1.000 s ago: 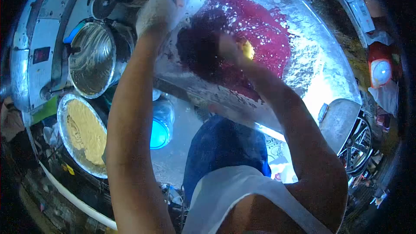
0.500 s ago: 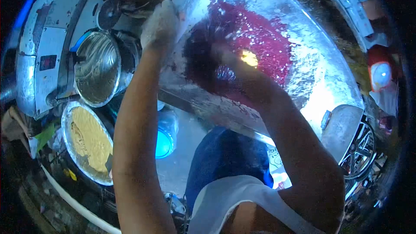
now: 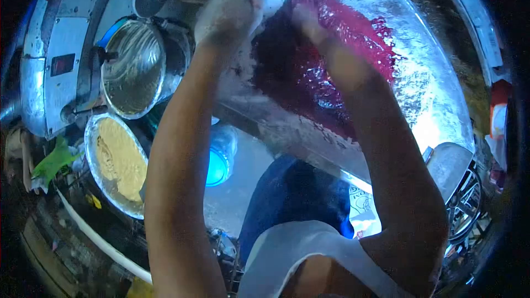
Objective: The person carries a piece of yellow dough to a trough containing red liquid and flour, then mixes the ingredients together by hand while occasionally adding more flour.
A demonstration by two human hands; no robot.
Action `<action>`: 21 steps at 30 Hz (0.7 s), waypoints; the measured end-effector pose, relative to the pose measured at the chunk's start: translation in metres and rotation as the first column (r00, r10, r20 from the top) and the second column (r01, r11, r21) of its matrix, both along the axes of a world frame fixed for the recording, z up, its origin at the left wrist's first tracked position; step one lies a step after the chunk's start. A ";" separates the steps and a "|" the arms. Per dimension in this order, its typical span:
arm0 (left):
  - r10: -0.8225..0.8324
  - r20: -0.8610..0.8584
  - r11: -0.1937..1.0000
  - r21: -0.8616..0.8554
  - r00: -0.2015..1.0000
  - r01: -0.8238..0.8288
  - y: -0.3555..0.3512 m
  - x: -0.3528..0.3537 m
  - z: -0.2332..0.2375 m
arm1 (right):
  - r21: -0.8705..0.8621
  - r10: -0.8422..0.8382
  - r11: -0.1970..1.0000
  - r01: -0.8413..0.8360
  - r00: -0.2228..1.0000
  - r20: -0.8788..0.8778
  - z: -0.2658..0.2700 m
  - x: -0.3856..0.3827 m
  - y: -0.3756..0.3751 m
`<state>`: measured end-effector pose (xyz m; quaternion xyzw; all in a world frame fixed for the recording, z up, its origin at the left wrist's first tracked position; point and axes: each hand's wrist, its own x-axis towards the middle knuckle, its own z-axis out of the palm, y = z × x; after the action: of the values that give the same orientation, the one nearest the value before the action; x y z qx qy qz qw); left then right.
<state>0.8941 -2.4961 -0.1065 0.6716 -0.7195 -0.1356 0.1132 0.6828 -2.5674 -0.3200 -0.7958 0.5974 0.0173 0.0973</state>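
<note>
A glossy crimson mass is spread over a pale, shiny metal worktop. My right hand is over its far left part, smeared by motion, so its fingers do not show clearly. At the worktop's left side is my left hand, whitish as if dusted with powder. Its fingers look curled closed; what is in them, if anything, is hidden. A dark shadow covers the left part of the crimson mass.
Left of my left forearm stand a large metal pot and a round basin of yellowish matter. A blue translucent container is below the worktop. A metal machine housing rises at far left. A spoked wheel is at right.
My right hand has moved farther from my body over the crimson mass. The bright yellow patch beside it no longer shows. The whole view has shifted slightly.
</note>
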 end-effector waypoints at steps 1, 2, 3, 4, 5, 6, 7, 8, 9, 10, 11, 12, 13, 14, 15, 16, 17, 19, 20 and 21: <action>-0.006 -0.015 1.000 -0.019 1.000 0.006 0.000 -0.001 0.000 | 0.018 0.024 1.000 -0.024 0.999 -0.042 -0.022 0.008 0.003; 0.008 -0.029 0.999 -0.043 1.000 -0.009 0.001 -0.003 0.000 | 0.031 0.042 0.999 -0.040 0.998 -0.050 -0.044 0.015 0.015; 0.008 -0.040 0.999 -0.047 0.999 -0.010 0.000 -0.004 0.000 | 0.047 0.049 0.998 -0.046 0.998 -0.049 -0.066 0.020 0.026; 0.014 -0.022 0.999 -0.028 1.000 -0.014 0.000 -0.005 0.001 | 0.072 0.051 0.996 -0.048 0.998 -0.039 -0.088 0.023 0.037; 0.020 -0.003 1.000 -0.011 1.000 -0.020 0.000 -0.005 0.003 | 0.106 0.051 0.993 -0.049 0.999 -0.020 -0.106 0.024 0.050; 0.013 0.003 1.000 -0.003 1.000 -0.013 0.001 -0.005 0.004 | 0.144 0.048 0.988 -0.048 0.999 0.003 -0.120 0.023 0.064; 0.011 -0.009 1.000 -0.011 1.000 -0.011 0.002 -0.006 0.007 | 0.184 0.041 0.982 -0.045 0.999 0.028 -0.133 0.021 0.082; 0.023 -0.001 1.000 0.017 1.000 -0.023 0.003 -0.008 0.010 | 0.208 0.080 0.974 -0.090 0.995 0.057 -0.134 0.024 0.102; 0.035 0.010 0.998 0.043 0.999 -0.035 0.003 -0.008 0.013 | 0.230 0.115 0.964 -0.135 0.988 0.099 -0.126 0.021 0.121; 0.040 0.018 0.999 0.012 0.999 -0.040 0.003 -0.008 0.008 | 0.257 0.136 0.952 -0.168 0.981 0.137 -0.116 0.020 0.139; 0.041 0.016 0.999 0.003 0.999 -0.041 0.002 -0.008 0.009 | 0.296 0.140 0.937 -0.186 0.975 0.170 -0.098 0.014 0.154; 0.044 0.014 0.999 0.003 0.999 -0.044 0.002 -0.008 0.008 | 0.334 0.118 0.925 -0.180 0.973 0.198 -0.081 0.010 0.165; 0.049 0.014 0.999 0.005 0.999 -0.049 0.003 -0.007 0.006 | 0.374 0.082 0.914 -0.157 0.974 0.209 -0.062 0.004 0.167; 0.032 0.004 0.999 0.001 0.999 -0.032 0.002 -0.006 0.005 | 0.404 0.029 0.908 -0.113 0.978 0.207 -0.042 -0.001 0.162; 0.033 0.004 0.999 0.005 0.999 -0.033 0.002 -0.006 0.007 | 0.424 -0.023 0.903 -0.065 0.980 0.199 -0.025 -0.005 0.154; 0.035 -0.002 0.998 0.054 0.999 -0.035 0.001 -0.007 0.012 | 0.418 -0.072 0.908 -0.019 0.977 0.199 -0.012 -0.005 0.142; 0.038 -0.007 0.994 0.103 0.999 -0.037 0.001 -0.008 0.014 | 0.330 -0.079 0.944 0.002 0.972 0.219 -0.005 0.000 0.126; 0.020 -0.010 0.998 0.059 1.000 -0.020 0.003 -0.008 0.008 | 0.135 -0.071 0.990 0.033 0.955 0.287 0.001 0.018 0.101; 0.023 0.002 0.999 0.033 1.000 -0.023 0.002 -0.008 0.009 | 0.056 -0.064 0.997 0.049 0.946 0.317 0.005 0.037 0.094; 0.024 0.016 1.000 0.011 1.000 -0.024 0.002 -0.006 0.006 | 0.020 -0.061 0.998 0.058 0.944 0.323 0.009 0.051 0.089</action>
<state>0.8877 -2.4940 -0.1003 0.6819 -0.7115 -0.1329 0.1055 0.7341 -2.4787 -0.3109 -0.7690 0.5970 -0.1135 0.1985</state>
